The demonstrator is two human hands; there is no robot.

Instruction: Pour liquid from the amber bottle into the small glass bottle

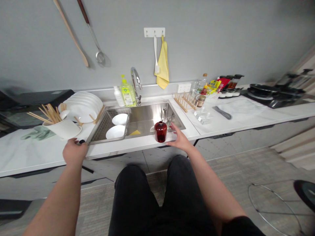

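A dark red glass bottle (160,133) with an uncapped neck stands upright on the sink's front edge. Just to its right, my right hand (180,139) has its thumb and fingers spread, with nothing in them. My left hand (74,151) is at the counter's front, left of the sink, its fingers closed around a small black cap-like piece (82,142). Most of that piece is hidden by the fingers. Behind my left hand is a white pot (64,129) full of wooden chopsticks.
The steel sink (145,114) has a wire basket (104,123) with two white bowls (115,132) inside. A tap (136,82) and soap bottles (127,93) line the back. White plates (85,105) stand left; a wooden rack (186,101) and condiments sit right.
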